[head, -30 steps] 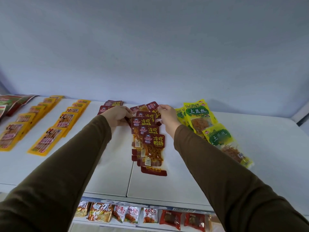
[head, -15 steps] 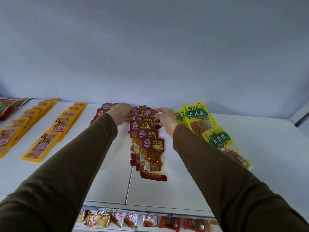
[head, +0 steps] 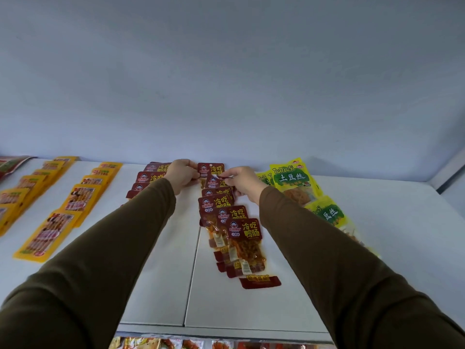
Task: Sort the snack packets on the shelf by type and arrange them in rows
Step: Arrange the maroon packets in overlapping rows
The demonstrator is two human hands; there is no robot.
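Red packets [head: 245, 238] overlapped in row from shelf [head: 156, 285] front-middle toward back edge. Farthest red packet [head: 210, 169] pinched at back edge by left hand [head: 181, 173]; next packet [head: 216, 182] pinched by right hand [head: 243, 181]. Yellow rows [head: 78, 197] left, green packets [head: 293, 180] right.
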